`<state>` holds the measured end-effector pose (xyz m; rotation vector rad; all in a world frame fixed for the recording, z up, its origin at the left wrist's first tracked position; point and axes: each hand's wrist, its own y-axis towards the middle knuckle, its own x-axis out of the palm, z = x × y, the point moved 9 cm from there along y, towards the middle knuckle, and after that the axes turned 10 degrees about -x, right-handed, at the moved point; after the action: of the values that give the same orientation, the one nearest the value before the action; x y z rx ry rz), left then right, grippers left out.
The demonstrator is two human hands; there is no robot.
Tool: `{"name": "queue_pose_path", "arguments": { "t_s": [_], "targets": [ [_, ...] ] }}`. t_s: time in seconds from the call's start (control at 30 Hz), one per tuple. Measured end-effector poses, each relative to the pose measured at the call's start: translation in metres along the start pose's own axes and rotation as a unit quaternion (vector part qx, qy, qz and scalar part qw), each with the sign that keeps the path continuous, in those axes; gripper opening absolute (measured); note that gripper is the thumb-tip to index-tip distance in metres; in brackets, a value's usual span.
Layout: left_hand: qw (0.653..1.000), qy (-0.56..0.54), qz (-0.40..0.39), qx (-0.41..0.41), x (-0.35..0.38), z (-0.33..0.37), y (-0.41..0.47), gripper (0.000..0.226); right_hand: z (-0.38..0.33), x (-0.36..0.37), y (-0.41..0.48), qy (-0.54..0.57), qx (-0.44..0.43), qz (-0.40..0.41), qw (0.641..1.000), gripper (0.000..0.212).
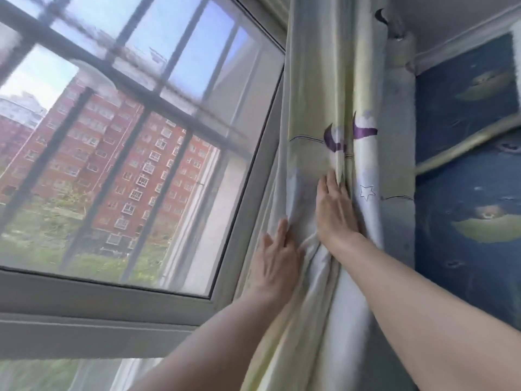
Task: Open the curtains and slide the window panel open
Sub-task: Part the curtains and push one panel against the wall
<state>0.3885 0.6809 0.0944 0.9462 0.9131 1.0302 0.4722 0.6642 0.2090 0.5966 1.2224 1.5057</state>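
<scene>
Both hands press flat, fingers [327, 190] spread and gripping nothing, bunching the curtain [318, 114] against the wall side, so the window panel [141, 153] left of them stands uncovered but shut

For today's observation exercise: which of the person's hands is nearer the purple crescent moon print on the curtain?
Right. The right hand presses the curtain just below the purple crescent moon print; the left hand lies lower and further left.
</scene>
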Motion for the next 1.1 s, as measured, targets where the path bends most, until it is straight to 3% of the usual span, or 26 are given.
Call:
{"name": "queue_pose_path", "arguments": {
  "t_s": [0.17, 0.43, 0.8, 1.1],
  "targets": [
    [0.989, -0.042, -0.101, -0.103, 0.033, 0.011, -0.011, 0.072, 0.017, 0.014, -0.033, -0.045, -0.028, 0.016, 0.998, 0.063],
    [0.979, -0.121, -0.091, -0.139, 0.013, 0.01, -0.027, 0.088, -0.004, -0.009, -0.031, -0.078, -0.053, 0.009, 0.996, 0.06],
    [0.977, -0.186, -0.041, -0.097, -0.035, -0.02, -0.018, 0.059, -0.052, -0.039, 0.011, -0.102, -0.053, 0.042, 0.992, 0.059],
    [0.99, -0.078, -0.102, -0.059, 0.008, 0.012, -0.013, 0.09, -0.002, -0.014, 0.014, -0.156, -0.064, 0.001, 0.986, 0.066]
  ]
}}
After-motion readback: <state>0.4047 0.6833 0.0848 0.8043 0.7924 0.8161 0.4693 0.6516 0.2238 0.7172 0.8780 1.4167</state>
